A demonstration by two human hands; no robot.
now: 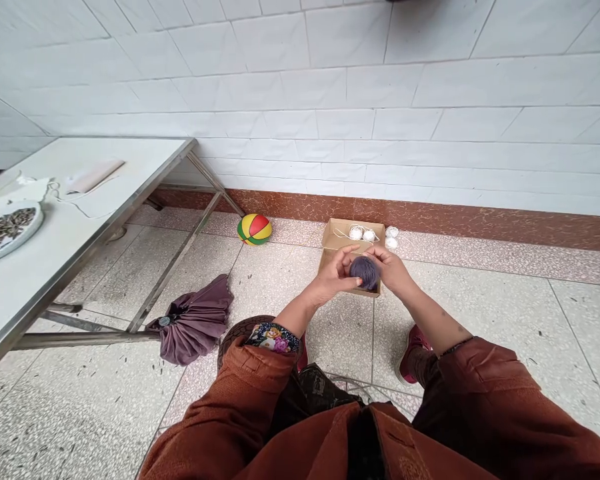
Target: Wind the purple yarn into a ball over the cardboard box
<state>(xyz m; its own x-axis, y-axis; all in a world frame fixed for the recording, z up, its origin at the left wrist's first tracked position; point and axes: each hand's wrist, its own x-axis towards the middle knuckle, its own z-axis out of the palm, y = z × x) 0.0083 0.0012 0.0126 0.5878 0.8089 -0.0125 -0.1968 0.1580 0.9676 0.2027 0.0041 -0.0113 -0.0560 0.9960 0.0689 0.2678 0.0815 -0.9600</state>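
1. while the left hand (pixel 334 272) curls its thumb and fingers about the left side of a dark purple yarn ball (pixel 365 272), the right hand (pixel 386 265) grips the same ball from the upper right.
2. both hands are closed on the ball, their fingers nearly meeting at its far side.
3. the ball is held above the near part of an open cardboard box (pixel 339 228), which sits on the speckled tile floor (pixel 460 313) close to the wall.
4. two white yarn balls (pixel 355 232) lie in the box's far part, with loose white strands about them.
5. two more white balls (pixel 391 233) rest just outside the box, at its right side, one nearer than the other.
6. a red, yellow and green ball (pixel 255 229) is on the floor to the left, near a leg of the bench (pixel 145 153).
7. a folded purple umbrella (pixel 200 321) lies closer in, beside the metal frame.
8. on the bench are a white plate (pixel 39 223) of dark seeds, a pale roll (pixel 96 177) and some thin white cord.
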